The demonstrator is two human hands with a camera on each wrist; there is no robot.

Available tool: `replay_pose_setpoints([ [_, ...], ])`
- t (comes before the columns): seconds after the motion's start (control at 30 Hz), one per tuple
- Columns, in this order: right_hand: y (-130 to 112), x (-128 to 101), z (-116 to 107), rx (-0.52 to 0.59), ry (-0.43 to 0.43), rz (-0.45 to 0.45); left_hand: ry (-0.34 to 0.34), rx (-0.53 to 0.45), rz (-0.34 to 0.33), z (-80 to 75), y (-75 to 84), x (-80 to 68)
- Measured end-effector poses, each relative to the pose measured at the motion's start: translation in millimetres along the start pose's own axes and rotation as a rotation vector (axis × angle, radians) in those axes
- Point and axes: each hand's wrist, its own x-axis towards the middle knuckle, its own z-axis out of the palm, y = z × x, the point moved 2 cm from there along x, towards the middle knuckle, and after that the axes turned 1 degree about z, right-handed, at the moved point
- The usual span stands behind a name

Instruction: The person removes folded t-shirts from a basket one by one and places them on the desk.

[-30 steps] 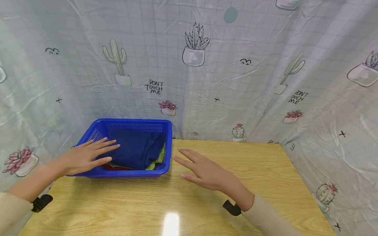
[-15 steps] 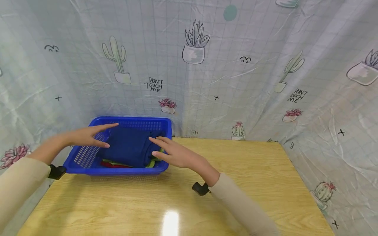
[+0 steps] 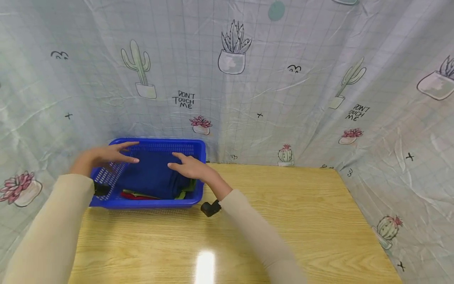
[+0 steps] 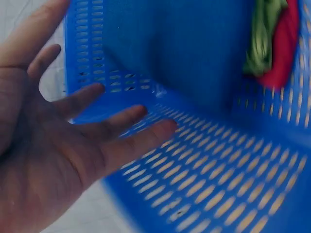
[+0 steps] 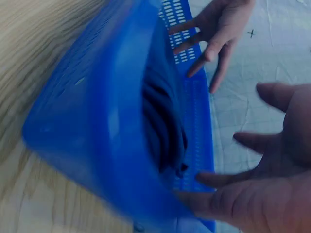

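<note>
A blue plastic basket (image 3: 142, 203) stands at the table's back left and holds a folded dark blue cloth (image 3: 150, 177) on top of green (image 3: 188, 191) and red (image 3: 133, 195) cloths. My left hand (image 3: 117, 154) hovers open over the basket's far left corner, its fingers spread beside the slotted wall (image 4: 218, 184). My right hand (image 3: 181, 163) reaches in from the right with straight fingers just over the dark blue cloth (image 5: 165, 126); I cannot tell whether it touches. Neither hand holds anything. The right wrist view shows the right hand (image 5: 262, 194) spread by the rim (image 5: 97, 121).
The basket sits on a wooden table (image 3: 283, 221) whose right and front parts are bare wood. A cactus-print curtain (image 3: 283, 79) closes in the back and both sides, right behind the basket. A black wrist mount (image 3: 210, 208) hangs under my right forearm.
Both hands moved forward and up from the table's front side to over the basket. The right hand crossed left over the rim onto the cloth pile; the left went to the far corner.
</note>
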Motion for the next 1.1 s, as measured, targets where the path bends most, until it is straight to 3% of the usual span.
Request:
replay_pose_setpoints([
  [0.17, 0.6, 17.9, 7.7, 0.293, 0.034, 0.183, -0.038, -0.113, -0.077, -1.1, -7.9, 8.3],
  [0.23, 1.3, 23.9, 10.1, 0.358, 0.055, 0.230, -0.042, -0.127, -0.086, -1.0, -8.9, 10.6],
  [0.33, 2.2, 30.9, 11.7, 0.368, 0.099, 0.268, -0.047, -0.139, -0.088, -0.2, -11.2, 13.4],
  [0.47, 3.6, 37.9, 12.4, 0.344, 0.161, 0.262, -0.046, -0.234, -0.072, 4.9, -13.8, 16.0],
  [0.63, 5.4, 43.9, 13.0, 0.432, 0.225, 0.257, -0.041, -0.356, -0.037, 13.9, -13.9, 20.2],
  [0.8, 1.8, 47.0, 13.3, 0.569, 0.214, 0.249, -0.029, -0.235, -0.036, 14.1, -13.7, 23.5],
  [0.9, 1.0, 49.4, 12.8, 0.715, 0.185, 0.274, -0.046, -0.172, -0.048, 13.1, -14.0, 25.5],
  [1.1, 11.8, 56.2, 13.4, 0.840, 0.096, 0.347, -0.094, -0.162, -0.065, 19.0, -21.1, 31.9],
])
